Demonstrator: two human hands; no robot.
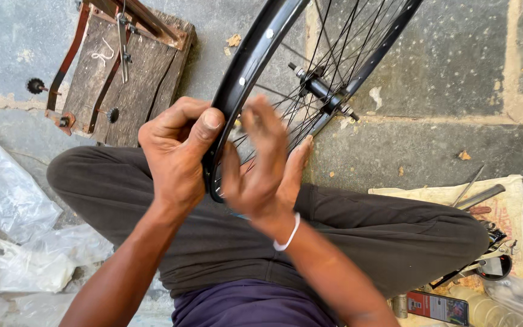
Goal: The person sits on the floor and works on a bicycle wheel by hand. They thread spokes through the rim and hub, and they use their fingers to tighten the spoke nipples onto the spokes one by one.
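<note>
Two bare hands work on a black bicycle wheel [255, 54] that stands on edge in the middle of the frame, its lower rim resting against the person's crossed legs in dark trousers [358, 230]. The left hand [177, 151] grips the rim from the left, fingers curled around it and thumb pressed flat on the outer wall. The right hand [261, 175], blurred, lies open against the spokes on the other side, fingers spread and holding nothing; a white band [289, 236] circles its wrist. The hub and axle [322, 91] sit toward the upper centre. A wooden board with rusty metal brackets [128, 66] lies at upper left, crumpled clear plastic [13, 230] at lower left, and tools on a cloth [485, 200] at lower right.
</note>
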